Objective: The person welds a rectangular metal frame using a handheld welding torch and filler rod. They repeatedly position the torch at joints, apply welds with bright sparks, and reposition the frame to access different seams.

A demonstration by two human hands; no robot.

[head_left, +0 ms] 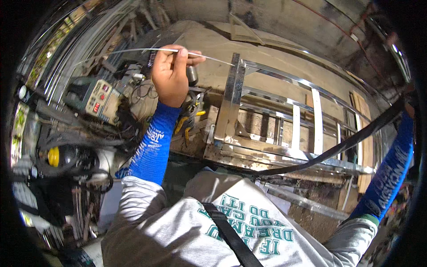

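Observation:
My left hand (171, 76) is raised near the upper middle, pinching a thin silvery metal rod (209, 57) between thumb and fingers. One end of the rod reaches right, to the upper corner of a shiny metal frame (230, 95); the other bends away left. At the far right rim, my right hand (409, 109) shows only as a dark sliver, its fingers hidden. It is beside the upper end of a thick black hose (351, 140), which curves down across the frame toward my lap. The frame lies flat, with several crossbars and shiny square tubes.
A welding machine (101, 101) with a lit panel stands at the left. Yellow-handled pliers (181, 125) and other tools lie between it and the frame. Wooden boards (364, 107) rest at the right end. Long metal bars (58, 62) and tangled cables (80, 141) crowd the left side.

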